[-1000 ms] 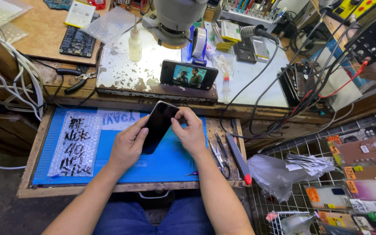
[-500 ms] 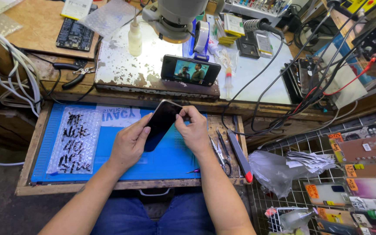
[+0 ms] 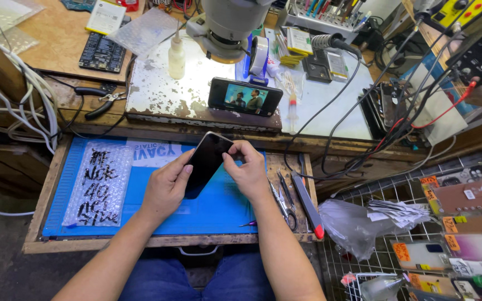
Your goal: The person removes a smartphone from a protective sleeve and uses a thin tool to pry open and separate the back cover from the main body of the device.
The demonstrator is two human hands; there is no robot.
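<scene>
Head view: both hands hold a dark phone tilted above a blue mat. Left hand grips its lower edge; right hand pinches its upper corner.

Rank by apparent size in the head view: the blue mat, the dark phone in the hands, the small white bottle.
1. blue mat, clearly largest.
2. dark phone, held by both hands.
3. white bottle, smallest, though it stands farther from the camera, so this gap is less sure.

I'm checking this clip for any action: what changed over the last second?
Very little. Both hands, left hand and right hand, keep holding the dark phone tilted above the blue mat; the right fingers stay at its upper edge. The propped phone and tweezers are unmoved.
</scene>
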